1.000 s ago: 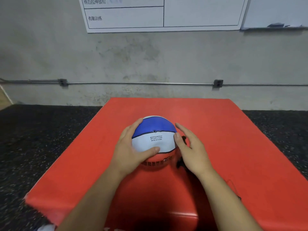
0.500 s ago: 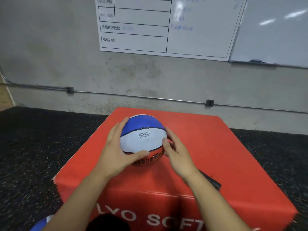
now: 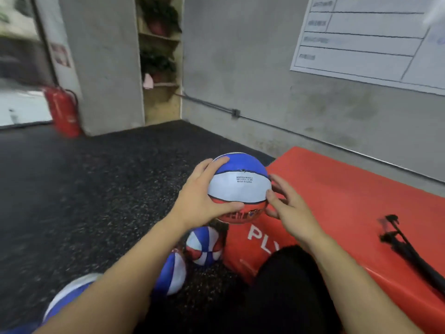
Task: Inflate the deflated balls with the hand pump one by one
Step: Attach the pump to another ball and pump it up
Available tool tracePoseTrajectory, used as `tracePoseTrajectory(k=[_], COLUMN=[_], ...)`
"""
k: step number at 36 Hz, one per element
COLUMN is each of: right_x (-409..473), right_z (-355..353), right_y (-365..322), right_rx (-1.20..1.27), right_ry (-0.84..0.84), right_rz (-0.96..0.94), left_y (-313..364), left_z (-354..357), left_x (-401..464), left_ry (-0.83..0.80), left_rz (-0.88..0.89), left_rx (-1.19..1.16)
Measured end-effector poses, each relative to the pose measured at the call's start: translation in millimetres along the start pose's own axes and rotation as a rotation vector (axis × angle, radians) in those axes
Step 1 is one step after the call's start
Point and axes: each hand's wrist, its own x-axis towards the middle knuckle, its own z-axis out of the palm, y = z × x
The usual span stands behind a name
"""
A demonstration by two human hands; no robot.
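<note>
Ball (image 3: 238,184): blue, white and red panels, round; held in the air above the left near corner of the red box, over dark speckled floor (image 3: 96,184); small print on the white panel, lines "MOISTEN NEEDLE" and "MADE IN CHINA" readable, middle line too small to tell; blurred lettering on the red panel. Left hand (image 3: 199,201): fingers curled over the ball's left side, thumb underneath, gripping it. Right hand (image 3: 289,208): fingers spread and slightly bent, thumb tip touching the ball's right edge, not closed round it. Hand pump (image 3: 409,251): black, lying on the top of the red box, well apart from the ball, blurred. Red box (image 3: 337,189): padded, serves as bench; white letters "PL" showing on its front face, rest hidden. Further balls on the floor, same colours: one (image 3: 203,245) just beside the box front, one (image 3: 171,273) partly behind the left forearm, one (image 3: 67,295) at lower left. Shelf recess (image 3: 160,56): potted plants on its boards. Fire extinguisher (image 3: 63,109): red, standing by the pillar. Whiteboard (image 3: 361,39): ruled grid, writing blurred
</note>
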Motion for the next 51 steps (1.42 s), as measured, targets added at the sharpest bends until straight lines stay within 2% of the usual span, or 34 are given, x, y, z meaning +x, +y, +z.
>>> tracePoseTrajectory(k=[7,15,20,25,29,38,41,44,51], right_x=[-3.1,-9.5,-6.6,-9.4,-17.8,-68.5,-83.2,-87.6,-44.5], right_z=[122.7,224.8,281.1,340.8,384.3,466.1,482.0,487.8,457.7], right_y=[6.0,14.9,35.9,40.1,23.2,18.8,20.5,23.6,33.2], right_rx=[-0.025,-0.146,-0.143,-0.119,-0.076,-0.012,-0.004,-0.004,-0.022], right_ry=[-0.299,-0.594,-0.674,-0.783,-0.889,-1.099,-1.128,-1.070,-0.923], right_rz=[0.046,0.128,0.131,0.060,-0.006,-0.015,-0.033,-0.069,-0.079], left_y=[-50.0,-94.4,-119.5,-132.5,-127.6,-110.2,-106.0,-105.3,-117.3], left_z=[-95.0,-153.3,-179.0,-218.2,-253.1,-308.8,-312.6,-305.7,-269.6], left_x=[-97.7,-191.8,-220.2,-254.6,-286.3,-370.3,-391.3,-397.5,-348.1], left_ry=[0.108,0.175,0.178,0.255,0.364,0.441,0.469,0.475,0.443], left_rz=[-0.191,-0.437,-0.532,-0.587,-0.624,-0.749,-0.781,-0.790,-0.725], left_rx=[0.163,0.306,0.381,0.429,0.424,0.540,0.554,0.543,0.484])
